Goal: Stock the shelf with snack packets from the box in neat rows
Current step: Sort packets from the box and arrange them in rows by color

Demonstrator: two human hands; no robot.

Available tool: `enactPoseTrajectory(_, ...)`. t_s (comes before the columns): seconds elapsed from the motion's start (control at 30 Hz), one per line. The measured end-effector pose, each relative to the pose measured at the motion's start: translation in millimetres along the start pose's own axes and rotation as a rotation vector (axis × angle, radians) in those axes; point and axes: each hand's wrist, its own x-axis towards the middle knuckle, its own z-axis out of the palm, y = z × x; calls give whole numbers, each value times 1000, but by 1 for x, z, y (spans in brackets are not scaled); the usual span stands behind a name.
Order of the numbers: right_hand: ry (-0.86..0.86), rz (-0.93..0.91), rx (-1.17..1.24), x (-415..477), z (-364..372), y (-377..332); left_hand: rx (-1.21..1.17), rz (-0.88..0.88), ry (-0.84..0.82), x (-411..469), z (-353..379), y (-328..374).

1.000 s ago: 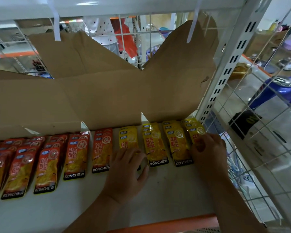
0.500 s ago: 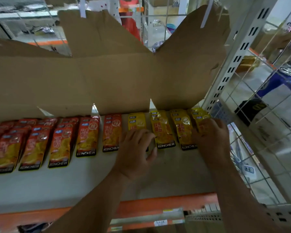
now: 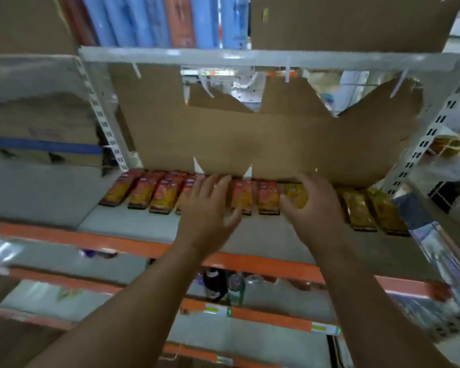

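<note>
Looking from head: one row of packets lay flat on the shelf (image 3: 133, 224), tops against the cardboard (image 3: 223, 136) behind.
Red packets (image 3: 149, 191): left and middle of the row.
Yellow packets (image 3: 359, 211): right end.
Left hand (image 3: 210, 208): over the reds, fingers (image 3: 217, 184) straight and spread, gripping nothing.
Right hand (image 3: 316, 211): over the first yellow one, fingers loosely apart, gripping nothing; contact was lost in blur.
Box: out of view.
Likely step: squaring the row.
Doing it well: called for flat fingers nudging front edges into one line, gaps even, colours kept separate, no packet overlapping.
</note>
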Motion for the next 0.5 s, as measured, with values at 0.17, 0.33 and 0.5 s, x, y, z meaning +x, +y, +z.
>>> enactPoseTrajectory(0.17, -76, -195, 49, -12, 14, -137, 126, -54, 168, -39, -157, -65)
enactPoseTrajectory(0.33, -72, -381, 119, -14, 35, -286, 273, -103, 312, -86, -322, -126)
enactPoseTrajectory(0.5, -95, -517, 260, 4, 53, -402, 433, -246, 328, -121, -437, -180)
